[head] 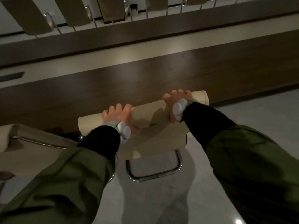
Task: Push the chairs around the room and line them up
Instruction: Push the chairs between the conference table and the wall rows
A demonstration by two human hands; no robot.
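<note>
Head view:

- Hands, two. The left hand (117, 116) curls its fingers over the top edge of the cream chair backrest (145, 113), near the backrest's left end. The right hand (175, 101) grips the same top edge near its right end, fingers wrapped over the far side.
- Wrist devices, two. One grey wrist device (123, 130) sits on the left wrist, a second grey unit (178, 109) on the right wrist.
- Sleeves, two. Each olive-green jacket sleeve (68, 183) ends over a black cuff (100, 139).
- Held chair, one. Its backrest stands right against the near edge of the dark wood table (145, 75); the seat is hidden from here. One chrome base loop (153, 168) shows below the backrest on the pale tiled floor (161, 204).
- Neighbouring chair, one. A second cream chair (32, 143) with a chrome frame stands just beside the held one, on the left, partly cut by the picture's edge and covered by the left sleeve.
- Table, one long piece, with a lighter band along its middle and one dark slot (11, 76) at the left.
- Far chairs, at least five backrests counted. The row of far chairs (32, 18) stands along the table's opposite side, on thin chrome legs, tops cut by the frame.
- Small dark bin (134, 8), one, on the floor beyond the far row.
</note>
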